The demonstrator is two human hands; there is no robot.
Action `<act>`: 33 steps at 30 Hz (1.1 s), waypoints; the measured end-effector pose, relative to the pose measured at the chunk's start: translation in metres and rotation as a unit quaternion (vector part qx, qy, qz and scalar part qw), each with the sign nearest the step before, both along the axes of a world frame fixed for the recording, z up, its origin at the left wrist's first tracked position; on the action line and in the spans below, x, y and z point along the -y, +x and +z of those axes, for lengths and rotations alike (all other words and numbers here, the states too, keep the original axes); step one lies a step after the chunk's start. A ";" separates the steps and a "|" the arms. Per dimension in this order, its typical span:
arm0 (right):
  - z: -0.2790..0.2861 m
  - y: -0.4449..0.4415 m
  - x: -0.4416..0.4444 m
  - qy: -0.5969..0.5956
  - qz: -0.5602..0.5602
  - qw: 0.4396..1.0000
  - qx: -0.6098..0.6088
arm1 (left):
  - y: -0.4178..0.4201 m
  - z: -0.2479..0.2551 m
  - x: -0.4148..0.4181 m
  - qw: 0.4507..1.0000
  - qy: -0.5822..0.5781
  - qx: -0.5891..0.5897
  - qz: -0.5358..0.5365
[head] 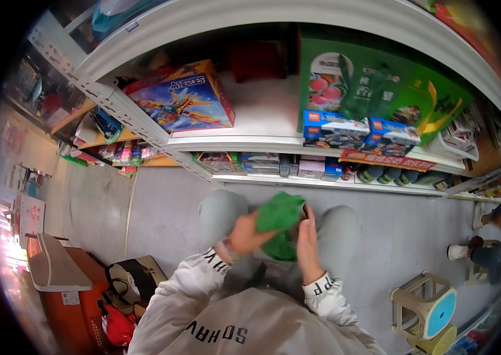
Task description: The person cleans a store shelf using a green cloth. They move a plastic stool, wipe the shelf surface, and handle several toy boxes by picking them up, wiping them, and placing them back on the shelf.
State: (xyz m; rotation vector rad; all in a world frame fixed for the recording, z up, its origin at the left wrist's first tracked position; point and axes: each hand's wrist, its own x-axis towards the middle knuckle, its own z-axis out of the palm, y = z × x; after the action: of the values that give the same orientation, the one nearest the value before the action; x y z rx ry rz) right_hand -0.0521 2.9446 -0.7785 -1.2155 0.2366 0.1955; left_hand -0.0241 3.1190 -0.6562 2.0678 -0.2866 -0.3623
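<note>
A crumpled green cloth is bunched in my left hand, with its lower part hanging below the fingers between my knees. My right hand is raised beside the cloth, fingers pointing towards the shelf. A thin dark edge shows at the right fingertips; blur hides what it belongs to, and whether I grip it. Both hands are above my lap, in front of the white shelf unit.
A toy box and green gift cartons stand on the shelf, with small blue boxes at its front. Stacked plastic stools are at right, near a seated person. At left are an orange cabinet and a bag.
</note>
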 end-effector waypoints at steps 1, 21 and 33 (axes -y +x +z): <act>-0.042 0.006 -0.010 -0.114 0.057 0.989 -0.073 | 0.002 0.000 -0.016 0.999 -0.006 -0.007 0.049; -0.163 -0.048 -0.103 -0.358 0.630 0.676 -0.130 | 0.075 -0.069 -0.147 0.935 0.259 0.233 0.064; 0.138 0.170 -0.103 -0.197 0.109 0.936 0.270 | 0.034 -0.075 -0.166 0.922 0.251 0.256 0.147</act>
State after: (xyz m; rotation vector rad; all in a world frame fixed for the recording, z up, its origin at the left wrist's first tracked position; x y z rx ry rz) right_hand 0.1182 3.0471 -0.6407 -1.6449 -0.3591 -0.0039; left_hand 0.0101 3.2848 -0.7308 2.6494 -0.1976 0.3390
